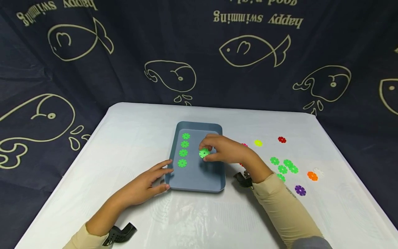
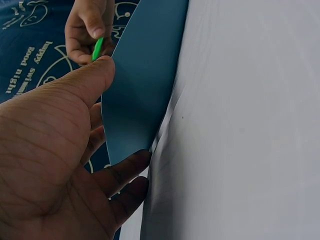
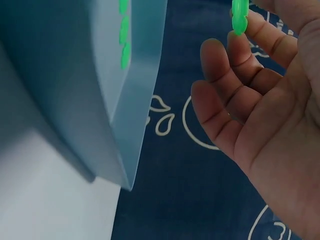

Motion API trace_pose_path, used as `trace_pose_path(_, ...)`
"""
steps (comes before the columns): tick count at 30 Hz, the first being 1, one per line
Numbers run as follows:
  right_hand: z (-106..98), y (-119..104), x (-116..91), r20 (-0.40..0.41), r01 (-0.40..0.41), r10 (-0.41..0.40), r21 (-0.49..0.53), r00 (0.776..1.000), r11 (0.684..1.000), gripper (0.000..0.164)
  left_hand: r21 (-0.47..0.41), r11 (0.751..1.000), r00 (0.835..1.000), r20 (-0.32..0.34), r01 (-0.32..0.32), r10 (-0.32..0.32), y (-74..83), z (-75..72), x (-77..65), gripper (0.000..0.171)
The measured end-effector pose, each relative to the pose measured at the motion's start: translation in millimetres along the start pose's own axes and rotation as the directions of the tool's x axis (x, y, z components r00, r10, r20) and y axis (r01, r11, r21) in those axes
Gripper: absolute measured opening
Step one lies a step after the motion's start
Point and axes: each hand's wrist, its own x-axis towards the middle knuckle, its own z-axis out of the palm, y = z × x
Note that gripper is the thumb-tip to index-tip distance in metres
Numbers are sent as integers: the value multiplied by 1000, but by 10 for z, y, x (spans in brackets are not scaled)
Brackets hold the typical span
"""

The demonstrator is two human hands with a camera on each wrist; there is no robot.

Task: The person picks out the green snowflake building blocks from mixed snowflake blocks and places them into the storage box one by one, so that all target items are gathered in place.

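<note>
Thumb and fingertips of my right hand [image 1: 222, 148] pinch a green notched plastic disc [image 1: 204, 153] above the right half of a blue-grey tray [image 1: 199, 180]. In the right wrist view, that green disc [image 3: 240, 16] is seen edge-on at the fingertips, with the other fingers loosely bent. A column of green discs [image 1: 183, 153] lies along the tray's left side. My left hand [image 1: 140, 186] touches the tray's left wall with spread fingers. From the left wrist, my left thumb [image 2: 100, 72] shows at the rim, while two fingers rest low against the outer wall.
To the right on the white table [image 1: 112, 145] lie several loose green discs [image 1: 282, 169], plus a yellow disc [image 1: 258, 143], a red disc [image 1: 282, 139], an orange disc [image 1: 312, 176], a white disc [image 1: 318, 172] and a purple disc [image 1: 300, 190]. My right forearm partly covers other discs. A dark printed cloth [image 1: 199, 41] hangs behind.
</note>
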Motion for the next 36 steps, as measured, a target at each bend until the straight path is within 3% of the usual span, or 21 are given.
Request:
trace_pose_path(15,134,-173,325,74,68,-65,-30,995,997,27,-15,1000,1000,4,-3,3,-4,0,7,55)
trace_pose_path(36,311,-153,614,157,72,-72,6,985,997,22,-19,1000,1000,3,-5,5,-4,-10,-2,58)
